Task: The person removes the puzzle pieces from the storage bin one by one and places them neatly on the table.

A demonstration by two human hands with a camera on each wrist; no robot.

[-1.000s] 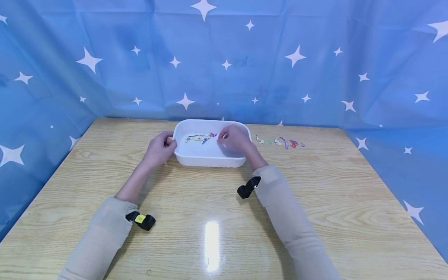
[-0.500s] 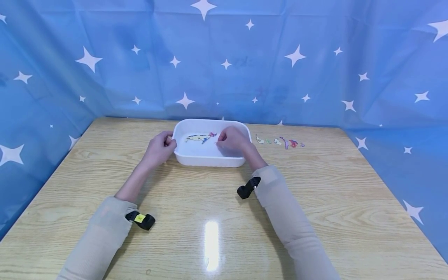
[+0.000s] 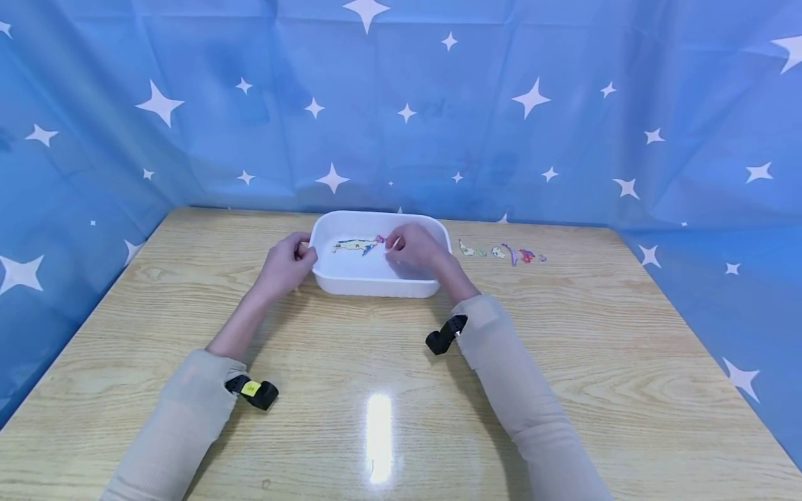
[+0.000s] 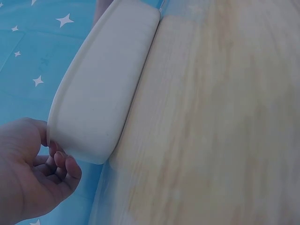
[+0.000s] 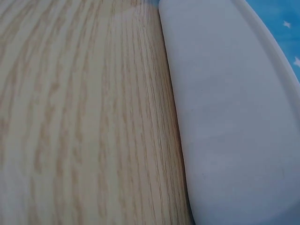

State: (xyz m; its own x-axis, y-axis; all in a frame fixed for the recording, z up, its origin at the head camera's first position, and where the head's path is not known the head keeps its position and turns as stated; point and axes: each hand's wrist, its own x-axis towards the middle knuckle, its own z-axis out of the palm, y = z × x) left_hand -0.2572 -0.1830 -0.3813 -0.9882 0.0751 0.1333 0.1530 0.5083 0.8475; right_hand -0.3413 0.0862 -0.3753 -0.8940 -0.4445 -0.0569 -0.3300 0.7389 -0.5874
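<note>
The white basin sits on the wooden table, long axis running left to right, its left rim pinched by the left hand. Inside, a pale-yellow cutout lies lengthwise the same way, its reddish end pointing at the right hand, whose thumb and fingertips are drawn together, though whether they pinch anything I cannot tell.

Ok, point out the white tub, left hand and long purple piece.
White tub (image 3: 376, 287), head view, near outer wall.
Left hand (image 4: 27, 180), left wrist view, middle.
Long purple piece (image 3: 514, 257), head view, lower part.
</note>
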